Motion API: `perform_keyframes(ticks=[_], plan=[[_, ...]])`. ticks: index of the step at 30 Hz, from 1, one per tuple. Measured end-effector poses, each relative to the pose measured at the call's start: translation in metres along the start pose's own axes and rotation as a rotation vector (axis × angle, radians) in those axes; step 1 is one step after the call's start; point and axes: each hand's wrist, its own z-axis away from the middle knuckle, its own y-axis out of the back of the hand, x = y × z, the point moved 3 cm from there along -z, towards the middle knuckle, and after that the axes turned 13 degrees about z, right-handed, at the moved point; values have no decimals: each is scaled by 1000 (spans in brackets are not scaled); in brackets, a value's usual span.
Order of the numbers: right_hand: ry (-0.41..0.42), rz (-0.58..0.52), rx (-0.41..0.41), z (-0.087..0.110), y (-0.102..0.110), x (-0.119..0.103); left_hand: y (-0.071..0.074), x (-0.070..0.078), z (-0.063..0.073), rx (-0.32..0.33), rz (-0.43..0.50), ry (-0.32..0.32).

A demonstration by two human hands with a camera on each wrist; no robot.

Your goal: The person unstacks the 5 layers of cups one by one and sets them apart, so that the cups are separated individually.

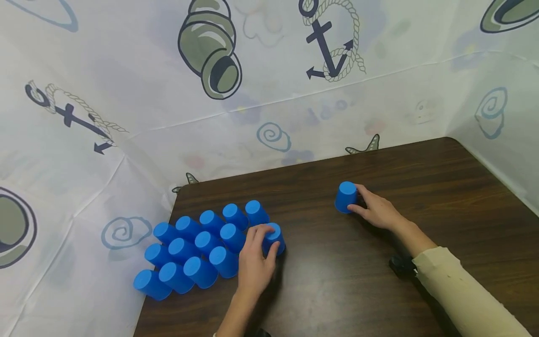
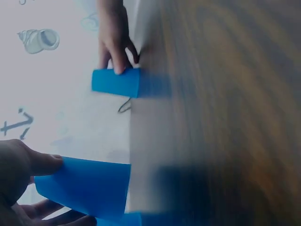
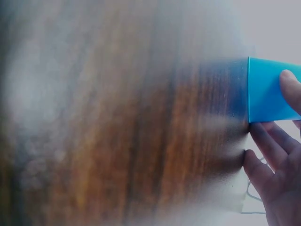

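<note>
Upside down at the right end of a group of cups is a blue cup (image 1: 274,239), gripped by my left hand (image 1: 254,269) with thumb and fingers on its sides. In the left wrist view this same cup (image 2: 84,186) lies between thumb and fingers, its rim low over the table. Farther back and to the right, my right hand (image 1: 379,210) holds another inverted blue cup (image 1: 346,199) by its right side. Seen from the right wrist, that cup (image 3: 267,92) has its rim down at the tabletop, with the thumb on its wall.
Several more inverted blue cups (image 1: 200,271) stand close together in three rows left of my left hand. The dark wood table (image 1: 328,276) meets a patterned cloth (image 1: 227,135) along its back and sides. A black band (image 1: 402,267) sits at the right wrist.
</note>
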Motion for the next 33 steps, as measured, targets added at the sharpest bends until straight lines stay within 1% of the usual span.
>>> perform_keyframes(ticks=[3, 6, 8, 11, 14, 17, 22, 33], plan=[[1, -3, 0, 1, 0, 1, 16, -1, 13, 19, -40, 48], [4, -4, 1, 1, 0, 0, 28, -6, 26, 51, -76, 98], [4, -5, 4, 1, 0, 0, 32, -10, 33, 69, -79, 116], [5, -4, 9, 1, 0, 0, 36, -15, 40, 90, -67, 132], [1, -6, 8, 2, 0, 0, 39, -17, 44, 104, -54, 146], [4, -8, 7, 2, 0, -1, 41, -18, 47, 116, -54, 178], [5, -9, 9, 2, -1, -1, 43, -17, 52, 117, -53, 229], [8, -11, 1, 1, 0, -3, 44, -16, 54, 127, -50, 259]])
